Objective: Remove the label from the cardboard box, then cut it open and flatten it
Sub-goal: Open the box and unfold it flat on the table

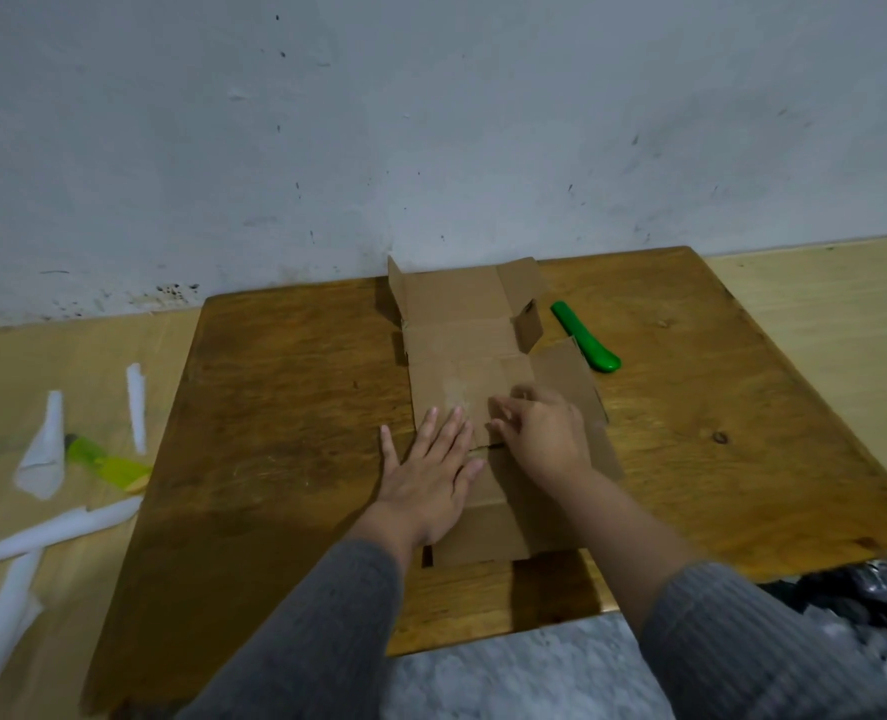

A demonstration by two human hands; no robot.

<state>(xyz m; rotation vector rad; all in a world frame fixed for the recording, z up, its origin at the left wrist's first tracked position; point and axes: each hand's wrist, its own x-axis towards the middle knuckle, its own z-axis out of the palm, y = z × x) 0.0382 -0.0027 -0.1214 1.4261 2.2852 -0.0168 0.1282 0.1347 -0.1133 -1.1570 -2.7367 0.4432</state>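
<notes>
the left hand (431, 472) lies flat, palm down, with straight spread fingers (449, 423) pressing on the left part of the box (462, 356); the thumb rests on the bench (285, 418). the right hand (540, 433) is on the middle of the box, just beside the left one, its fingers bent and blurred, so i cannot tell if they pinch the cardboard or only touch it. both arms wear grey sleeves (742, 641). the box is cut open and lies almost flat in the middle of the brown wooden bench, its far flaps partly raised near the wall (431, 122). a green knife (586, 337) lies on the bench just right of the box. the wall is pale with dark marks. on the lighter surface at left lie white paper strips (46, 449) and a yellow-green object (103, 462).
</notes>
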